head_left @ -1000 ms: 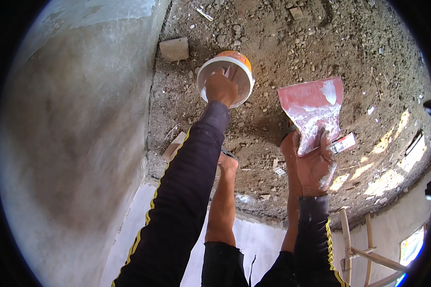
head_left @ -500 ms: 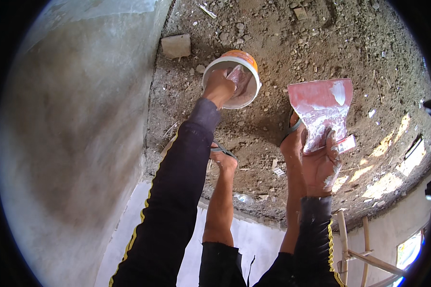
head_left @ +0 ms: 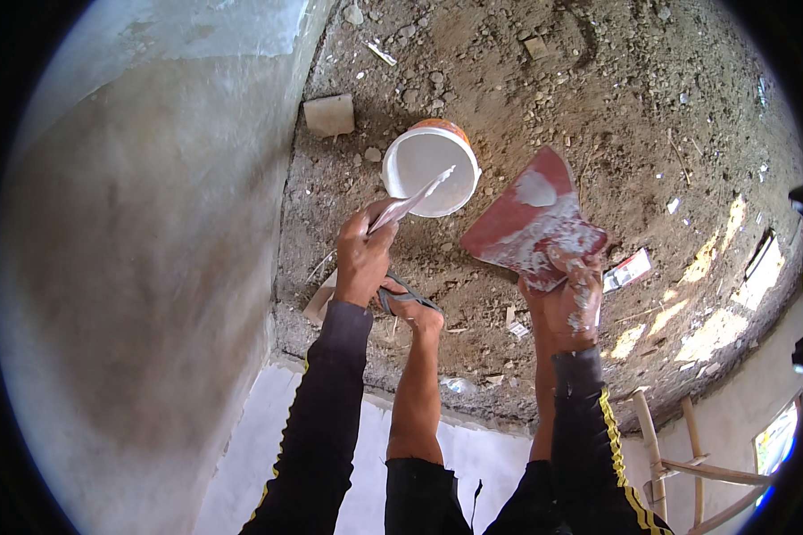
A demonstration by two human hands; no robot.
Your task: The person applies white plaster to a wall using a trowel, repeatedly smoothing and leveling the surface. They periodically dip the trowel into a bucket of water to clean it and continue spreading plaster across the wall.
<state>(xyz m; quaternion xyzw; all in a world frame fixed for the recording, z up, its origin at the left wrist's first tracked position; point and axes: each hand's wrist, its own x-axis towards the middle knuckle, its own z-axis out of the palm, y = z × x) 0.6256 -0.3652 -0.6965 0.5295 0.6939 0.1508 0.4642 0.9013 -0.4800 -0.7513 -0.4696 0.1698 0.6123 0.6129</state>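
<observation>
My left hand (head_left: 364, 259) grips a thin, flexible putty spreader (head_left: 408, 202), seen nearly edge-on, with white putty along its tip. The spreader's tip overlaps the near side of the bucket's mouth in view. That bucket (head_left: 417, 160), white inside and orange outside, stands on the dirt with a pale interior. On the right, my right hand (head_left: 575, 299), smeared with white putty, is closed round the narrow end of a wide red putty spreader (head_left: 517, 223). White putty coats much of its face, and its broad edge is tilted up and to the left.
A plastered wall (head_left: 152, 241) rises on the left. A flat stone block (head_left: 329, 116) lies beside it on the rubbly dirt floor (head_left: 580, 107). My sandalled feet (head_left: 409, 308) are close below the bucket. A small red-and-white packet (head_left: 627, 270) lies at right; wooden poles (head_left: 651, 446) stand lower right.
My left hand has come out of the bucket toward me, bringing the small spreader with putty on its tip. My right hand has turned the wide red spreader leftward.
</observation>
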